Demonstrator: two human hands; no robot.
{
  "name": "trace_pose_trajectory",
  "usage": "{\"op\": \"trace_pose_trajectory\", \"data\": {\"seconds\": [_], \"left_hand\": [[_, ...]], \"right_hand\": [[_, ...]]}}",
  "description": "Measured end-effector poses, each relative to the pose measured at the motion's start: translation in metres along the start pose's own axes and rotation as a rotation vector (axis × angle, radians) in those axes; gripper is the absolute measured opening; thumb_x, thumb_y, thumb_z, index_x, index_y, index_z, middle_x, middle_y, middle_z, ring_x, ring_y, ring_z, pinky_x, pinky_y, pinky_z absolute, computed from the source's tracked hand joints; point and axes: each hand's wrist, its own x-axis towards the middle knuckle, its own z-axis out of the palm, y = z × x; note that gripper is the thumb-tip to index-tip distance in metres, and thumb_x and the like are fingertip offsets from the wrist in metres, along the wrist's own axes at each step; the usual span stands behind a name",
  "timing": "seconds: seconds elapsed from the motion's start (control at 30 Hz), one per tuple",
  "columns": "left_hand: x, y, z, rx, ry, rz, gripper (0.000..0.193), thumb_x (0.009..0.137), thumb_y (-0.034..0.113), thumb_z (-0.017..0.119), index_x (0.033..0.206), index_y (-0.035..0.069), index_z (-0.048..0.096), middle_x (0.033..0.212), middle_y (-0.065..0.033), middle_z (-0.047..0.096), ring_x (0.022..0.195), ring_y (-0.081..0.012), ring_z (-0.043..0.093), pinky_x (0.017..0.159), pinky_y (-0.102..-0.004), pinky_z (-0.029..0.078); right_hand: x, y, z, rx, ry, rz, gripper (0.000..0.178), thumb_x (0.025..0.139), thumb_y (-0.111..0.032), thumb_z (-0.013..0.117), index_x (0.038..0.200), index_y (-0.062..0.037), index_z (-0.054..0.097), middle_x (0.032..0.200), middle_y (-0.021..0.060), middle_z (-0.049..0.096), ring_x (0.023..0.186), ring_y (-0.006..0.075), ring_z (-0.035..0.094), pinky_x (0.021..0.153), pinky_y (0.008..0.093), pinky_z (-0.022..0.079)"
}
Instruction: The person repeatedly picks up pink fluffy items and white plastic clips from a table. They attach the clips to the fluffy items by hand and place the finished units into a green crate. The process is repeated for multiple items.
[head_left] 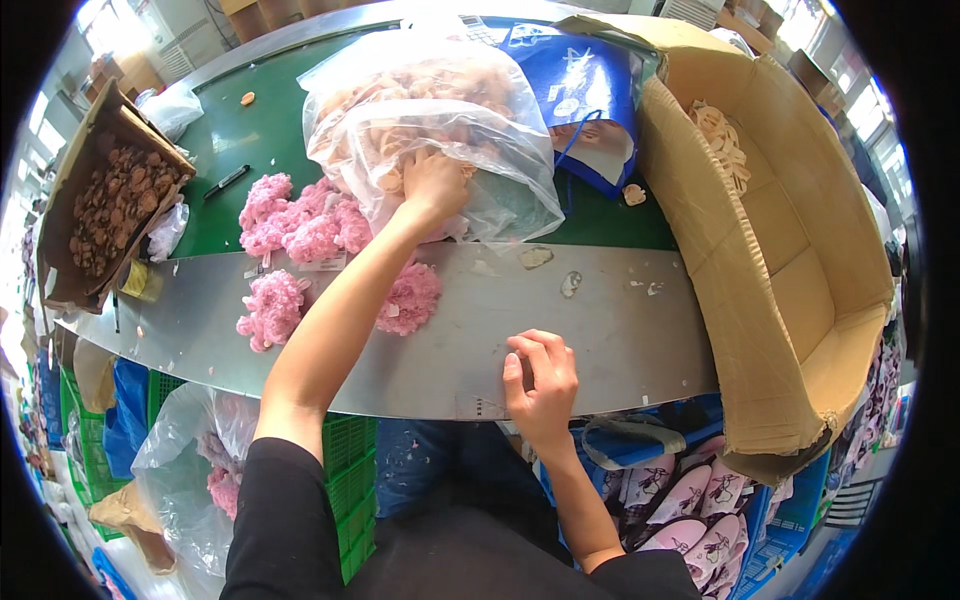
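My left hand (436, 184) reaches into the mouth of a large clear plastic bag (520, 200) full of small tan, flat pieces (395, 135). Its fingers dip among the pieces and are mostly hidden. Close to the metal front edge of the table, my right hand (543, 388) hovers or rests with loosely curled fingers, the thumb apart, and nothing visible in it. Fluffy pink bundles (305, 225) lie left of the bag. Another pink bundle (272, 308) sits on the metal strip, and one more (410, 298) is partly behind my left forearm.
At right, a big open cardboard box (790, 250) holds some tan pieces. A smaller box (120, 200) of brown pieces tilts at the left. A blue bag (580, 95) stands behind, and a black pen (227, 181) lies on the green surface. Below are pink slippers (685, 495) in a blue crate.
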Motion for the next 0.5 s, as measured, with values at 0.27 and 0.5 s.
{"op": "trace_pose_trajectory", "data": {"seconds": [0.27, 0.5], "left_hand": [[-0.007, -0.003, 0.004, 0.014, 0.235, 0.108, 0.027, 0.08, 0.012, 0.067, 0.105, 0.007, 0.075, 0.113, -0.0105, 0.072, 0.11, -0.0355, 0.063, 0.093, -0.052, 0.044], [-0.026, 0.001, -0.034, -0.175, 0.276, 0.295, 0.008, 0.081, 0.006, 0.067, 0.089, 0.004, 0.068, 0.095, -0.0133, 0.071, 0.093, -0.0352, 0.067, 0.082, -0.0453, 0.051]], "right_hand": [[0.0, -0.001, 0.001, 0.054, 0.012, -0.001, 0.014, 0.088, -0.011, 0.066, 0.1, -0.0043, 0.071, 0.105, 0.0106, 0.067, 0.088, 0.0307, 0.062, 0.079, 0.0408, 0.052], [0.001, 0.0, 0.0, 0.042, 0.022, -0.02, 0.014, 0.087, -0.01, 0.067, 0.099, -0.0046, 0.071, 0.104, 0.0116, 0.068, 0.087, 0.0319, 0.062, 0.079, 0.0414, 0.052]]}}
